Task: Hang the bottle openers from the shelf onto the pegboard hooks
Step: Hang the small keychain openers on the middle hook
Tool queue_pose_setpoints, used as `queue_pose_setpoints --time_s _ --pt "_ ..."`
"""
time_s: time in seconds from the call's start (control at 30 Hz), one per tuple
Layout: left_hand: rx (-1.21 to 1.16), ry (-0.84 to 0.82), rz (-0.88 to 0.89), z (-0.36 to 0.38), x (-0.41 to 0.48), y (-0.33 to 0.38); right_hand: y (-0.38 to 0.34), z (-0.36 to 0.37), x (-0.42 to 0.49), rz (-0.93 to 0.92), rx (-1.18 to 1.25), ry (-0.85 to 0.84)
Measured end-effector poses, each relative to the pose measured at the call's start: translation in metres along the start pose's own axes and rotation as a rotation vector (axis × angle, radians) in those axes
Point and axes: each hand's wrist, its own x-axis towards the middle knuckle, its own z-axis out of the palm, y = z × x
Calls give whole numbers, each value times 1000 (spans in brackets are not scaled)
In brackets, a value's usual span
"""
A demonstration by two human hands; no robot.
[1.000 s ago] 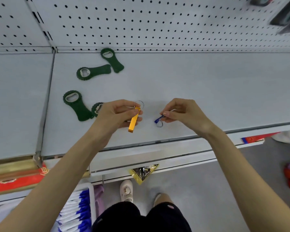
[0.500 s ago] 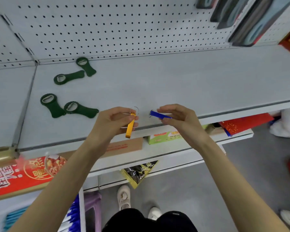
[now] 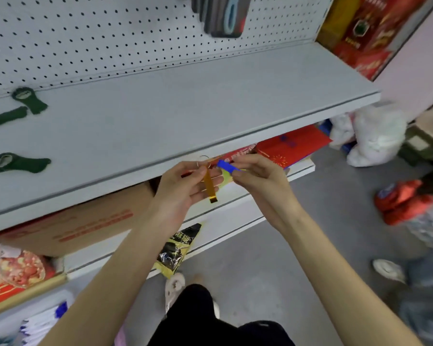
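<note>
Two bare hands meet just in front of the edge of the gray shelf (image 3: 210,101). The left hand (image 3: 183,188) pinches a thin yellow bottle opener (image 3: 209,186) near its top, so it hangs down across the fingers. A small wire ring (image 3: 203,161) sits at the top end of it. The right hand (image 3: 258,176) pinches a little blue bottle opener (image 3: 227,167) between thumb and fingertips. The blue one points at the ring — the two are very near, but it is too blurry to tell if they touch.

Green bottle openers lie flat on the shelf, far off to the left — one (image 3: 19,163) near the front, one (image 3: 29,99) close to the back, and another (image 3: 5,118) between them at the edge of the view. Behind the shelf stands the white pegboard (image 3: 98,38) full of holes. Some dark packs (image 3: 223,16) hang on it higher up.
</note>
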Motion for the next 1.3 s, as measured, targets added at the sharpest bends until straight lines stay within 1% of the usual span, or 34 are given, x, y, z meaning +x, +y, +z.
queue_pose_setpoints --time_s 0.13,0.3,0.43,0.63,0.83,1.07,1.17,1.3 --pt "-3 -48 -3 39 5 -11 -7 -34 -17 -36 -8 94" --pt "64 -103 7 81 15 -22 -16 -75 -22 -41 -8 165" --pt "143 -121 61 115 30 -31 -20 -106 -18 -29 18 188" --pt "238 -135 122 188 65 -50 -38 -173 5 15 22 204" --pt "247 -110 179 259 97 -58 -67 -236 25 11 16 206" --pt "304 -147 209 340 108 -68 -103 -305 35 30 49 301" --pt "336 -128 242 371 112 -72 -119 -335 43 30 30 270" --pt "327 -43 283 416 115 -85 -138 -380 50 25 39 201"
